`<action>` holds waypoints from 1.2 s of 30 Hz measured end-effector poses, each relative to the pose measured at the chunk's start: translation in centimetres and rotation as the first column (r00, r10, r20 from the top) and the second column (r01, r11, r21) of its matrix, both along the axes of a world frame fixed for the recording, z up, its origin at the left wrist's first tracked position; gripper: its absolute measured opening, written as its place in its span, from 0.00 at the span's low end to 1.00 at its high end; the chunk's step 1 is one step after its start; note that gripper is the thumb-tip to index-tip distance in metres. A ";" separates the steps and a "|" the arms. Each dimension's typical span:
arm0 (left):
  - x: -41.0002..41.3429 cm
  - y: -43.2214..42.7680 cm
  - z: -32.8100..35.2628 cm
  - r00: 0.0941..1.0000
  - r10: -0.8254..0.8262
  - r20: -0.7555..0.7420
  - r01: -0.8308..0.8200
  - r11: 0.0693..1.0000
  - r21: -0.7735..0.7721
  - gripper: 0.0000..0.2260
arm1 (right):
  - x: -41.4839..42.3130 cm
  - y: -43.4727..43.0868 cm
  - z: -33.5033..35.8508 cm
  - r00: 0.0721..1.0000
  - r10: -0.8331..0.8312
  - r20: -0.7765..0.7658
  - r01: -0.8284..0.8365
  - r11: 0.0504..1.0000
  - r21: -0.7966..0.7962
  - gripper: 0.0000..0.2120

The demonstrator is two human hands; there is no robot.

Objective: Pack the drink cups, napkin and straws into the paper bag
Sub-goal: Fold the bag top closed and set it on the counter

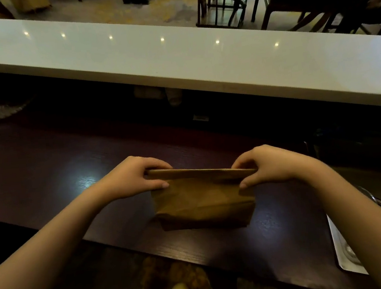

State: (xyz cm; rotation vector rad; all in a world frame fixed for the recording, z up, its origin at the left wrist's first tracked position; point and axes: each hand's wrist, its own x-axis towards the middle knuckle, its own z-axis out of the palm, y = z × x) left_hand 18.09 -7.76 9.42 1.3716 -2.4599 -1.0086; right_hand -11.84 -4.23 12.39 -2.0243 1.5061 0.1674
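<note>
A brown paper bag stands upright on the dark wooden counter, its top folded over into a flat band. My left hand pinches the left end of that folded top. My right hand pinches the right end. Thumbs press on the near side of the fold, fingers curl over the far side. No cups, napkin or straws show; whatever is inside the bag is hidden.
A raised white bar top runs across behind the counter. A metal tray lies at the right edge. A pale cup-like shape sits in shadow under the bar top. Chairs and a table stand beyond.
</note>
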 end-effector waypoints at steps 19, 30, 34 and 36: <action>-0.9 -3.2 4.9 0.834 0.244 -0.495 -0.320 0.945 -0.074 0.05 | -0.9 0.6 1.5 0.314 -0.291 0.904 0.727 0.686 -0.031 0.09; -8.5 -12.6 24.3 0.881 0.054 -0.470 -0.207 0.937 -0.280 0.08 | -6.2 -5.4 18.4 0.379 -0.176 0.908 0.804 0.548 -0.230 0.04; -12.1 -16.3 26.8 0.871 0.057 -0.488 -0.211 0.940 -0.267 0.11 | -9.6 -8.6 21.1 0.365 -0.203 0.909 0.816 0.540 -0.207 0.13; -13.9 -18.0 26.8 0.868 0.077 -0.490 -0.223 0.943 -0.248 0.10 | -11.5 -10.4 21.4 0.372 -0.224 0.901 0.820 0.534 -0.205 0.14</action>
